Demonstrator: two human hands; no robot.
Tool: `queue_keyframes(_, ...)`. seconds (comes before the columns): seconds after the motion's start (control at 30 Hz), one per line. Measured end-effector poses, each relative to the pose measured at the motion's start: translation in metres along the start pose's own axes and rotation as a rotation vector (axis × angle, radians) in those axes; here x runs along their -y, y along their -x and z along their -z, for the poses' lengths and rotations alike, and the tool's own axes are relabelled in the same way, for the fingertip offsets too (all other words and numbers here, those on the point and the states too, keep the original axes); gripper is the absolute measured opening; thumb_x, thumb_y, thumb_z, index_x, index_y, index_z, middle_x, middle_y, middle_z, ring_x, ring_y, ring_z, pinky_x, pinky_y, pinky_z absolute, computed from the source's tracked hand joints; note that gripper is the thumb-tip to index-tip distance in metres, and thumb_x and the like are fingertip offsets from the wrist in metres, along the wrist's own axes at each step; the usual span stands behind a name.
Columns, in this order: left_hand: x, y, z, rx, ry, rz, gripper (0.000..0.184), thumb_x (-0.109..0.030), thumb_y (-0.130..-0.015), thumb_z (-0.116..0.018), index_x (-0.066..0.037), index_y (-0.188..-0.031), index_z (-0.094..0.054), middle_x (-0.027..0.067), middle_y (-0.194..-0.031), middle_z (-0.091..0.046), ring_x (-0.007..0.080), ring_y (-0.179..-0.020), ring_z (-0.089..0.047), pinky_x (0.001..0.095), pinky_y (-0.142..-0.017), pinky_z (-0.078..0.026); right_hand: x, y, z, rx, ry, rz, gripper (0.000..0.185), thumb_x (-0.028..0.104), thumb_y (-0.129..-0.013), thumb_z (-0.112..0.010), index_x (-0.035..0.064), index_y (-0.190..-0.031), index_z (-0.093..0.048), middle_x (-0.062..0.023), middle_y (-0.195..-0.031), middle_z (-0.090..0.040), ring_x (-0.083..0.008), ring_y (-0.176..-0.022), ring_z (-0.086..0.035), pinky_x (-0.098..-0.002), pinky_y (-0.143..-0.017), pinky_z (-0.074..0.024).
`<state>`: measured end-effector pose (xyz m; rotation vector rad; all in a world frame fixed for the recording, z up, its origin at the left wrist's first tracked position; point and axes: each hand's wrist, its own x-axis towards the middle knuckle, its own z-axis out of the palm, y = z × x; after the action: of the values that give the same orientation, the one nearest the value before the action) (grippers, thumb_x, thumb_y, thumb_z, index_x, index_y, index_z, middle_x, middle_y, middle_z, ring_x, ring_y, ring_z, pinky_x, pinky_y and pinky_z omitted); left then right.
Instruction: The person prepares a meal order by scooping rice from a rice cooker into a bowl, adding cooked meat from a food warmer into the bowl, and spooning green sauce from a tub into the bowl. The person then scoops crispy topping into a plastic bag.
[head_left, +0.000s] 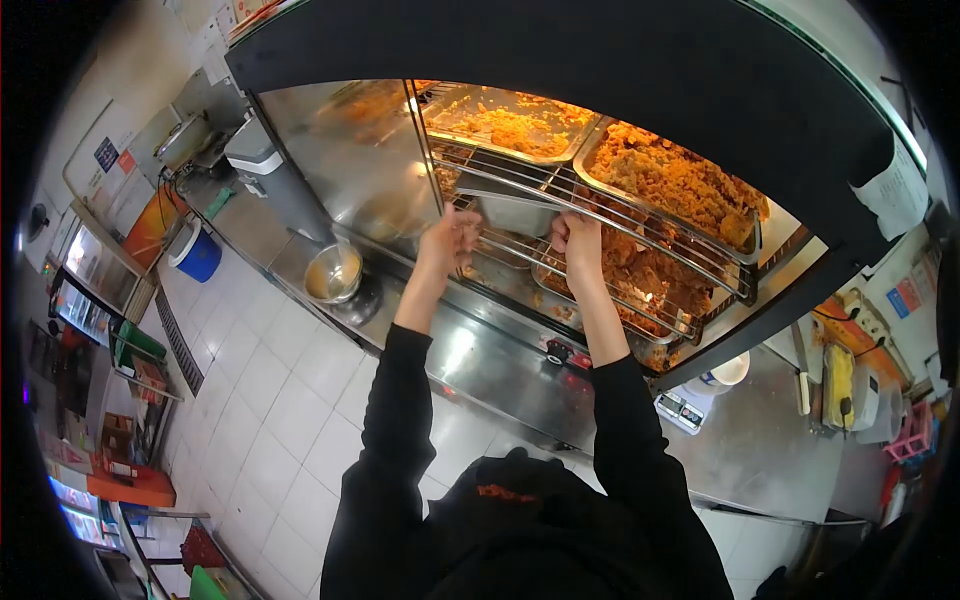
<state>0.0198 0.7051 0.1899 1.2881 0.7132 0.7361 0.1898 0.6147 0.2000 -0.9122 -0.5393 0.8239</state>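
A bare metal tray (515,215) sits tilted between my hands at the opening of a lit warming cabinet. My right hand (578,240) is closed at the tray's right edge, with the fingers curled in. At its left side is my left hand (452,240), slightly blurred, its fingers bent around the edge. Close by, wire racks (640,235) carry a tray of fried pieces (670,180) on the upper level. More browned fried food (645,275) lies lower down, beside my right hand. Crumbs cover another tray (510,125) at the upper left.
The cabinet's dark frame (560,50) arches overhead. A glass panel (345,160) stands to the left. Metal bowls (333,273) rest on the left counter, near a grey appliance (275,180). A scale (680,410) and a white tub (728,370) are at the right. A blue bucket (195,252) stands farther left.
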Motion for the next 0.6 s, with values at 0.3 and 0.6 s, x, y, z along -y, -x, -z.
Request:
queue_keyframes(0.3, -0.014, 0.016, -0.007, -0.008, 0.455, 0.054, 0.031, -0.043, -0.084, -0.045, -0.013, -0.077, -0.044, -0.0031, -0.064, -0.038, 0.0088, -0.058, -0.035, 0.0219, -0.052, -0.026, 0.015, 0.034, 0.015, 0.092, 0.041, 0.024, 0.010, 0.011, -0.082, -0.045, 0.0062, -0.075, -0.041, 0.0024, -0.053, -0.033, -0.0043, -0.041, -0.027, -0.0191, -0.035, -0.0199)
queue_keyframes(0.6, -0.003, 0.092, -0.019, -0.026, 0.039, -0.243, 0.011, -0.016, -0.081, -0.054, -0.005, -0.079, -0.057, -0.0061, -0.069, -0.047, 0.0025, -0.064, -0.039, 0.0171, -0.060, -0.029, 0.047, 0.101, 0.054, 0.225, 0.174, -0.075, 0.010, 0.013, -0.085, -0.042, 0.0053, -0.078, -0.043, 0.0039, -0.055, -0.033, -0.0027, -0.042, -0.026, -0.0172, -0.037, -0.0196)
